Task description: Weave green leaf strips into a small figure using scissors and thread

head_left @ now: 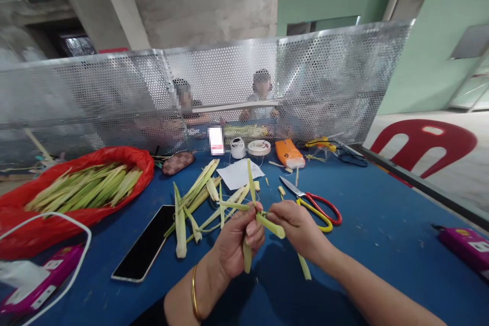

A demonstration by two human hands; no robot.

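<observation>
My left hand (240,237), with a gold bangle at its wrist, pinches a bundle of crossed pale-green leaf strips (271,226). One strip stands upright, one points left, and others stick out to the right and downward. My right hand (296,224) is closed at the right side of the crossing, its fingertips pressed on the strips. Where the strips meet is partly hidden by the fingers. More loose leaf strips (181,229) lie on the blue table to the left of my hands. Scissors (309,198) with one red and one yellow handle rest just beyond my right hand.
A red plastic bag (147,163) full of leaf strips stands at left. Nearby lie a dark phone (145,244), purple power strips (464,249), white paper (239,173), a thread spool (237,148), an orange packet (289,153) and a yellow glue gun (323,143). People sit behind a perforated metal screen (229,71).
</observation>
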